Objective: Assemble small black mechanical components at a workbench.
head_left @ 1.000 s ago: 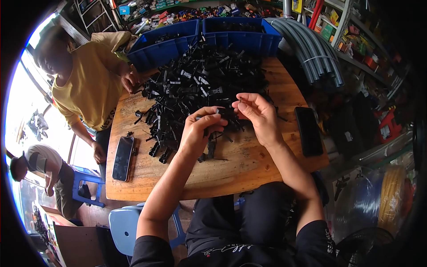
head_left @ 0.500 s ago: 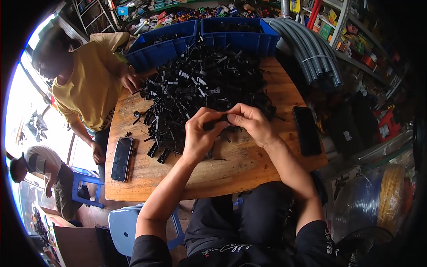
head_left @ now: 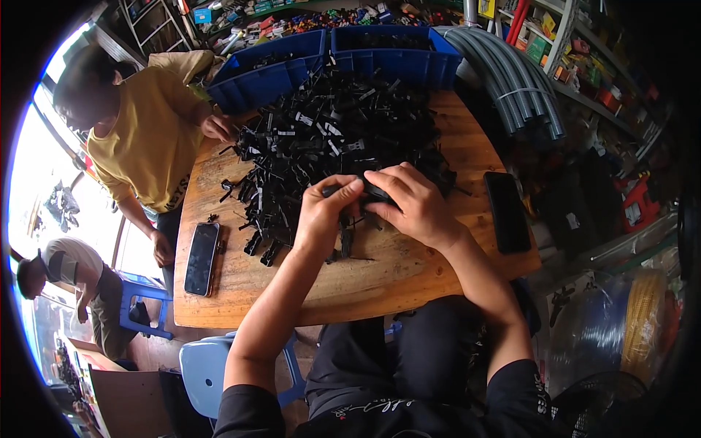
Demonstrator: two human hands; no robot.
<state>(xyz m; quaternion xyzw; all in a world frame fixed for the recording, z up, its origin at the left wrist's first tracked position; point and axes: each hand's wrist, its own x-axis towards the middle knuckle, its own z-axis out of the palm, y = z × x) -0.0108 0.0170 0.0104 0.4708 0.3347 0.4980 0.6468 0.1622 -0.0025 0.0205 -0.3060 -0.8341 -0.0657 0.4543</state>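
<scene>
Your right hand has turned knuckles-up since a moment ago, its grip now closed over a small black plastic piece that your left hand grips from the left. You hold the piece above the near edge of a broad heap of black plastic parts; beyond the heap stand two open blue plastic bins.

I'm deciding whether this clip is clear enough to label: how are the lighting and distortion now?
In the head view, the bright opening at left is blown out; the wooden table looks bowed along its near edge, probably fisheye distortion; the pile of black parts is too dark to separate fully; the black part between left hand and right hand is indistinct.
</scene>
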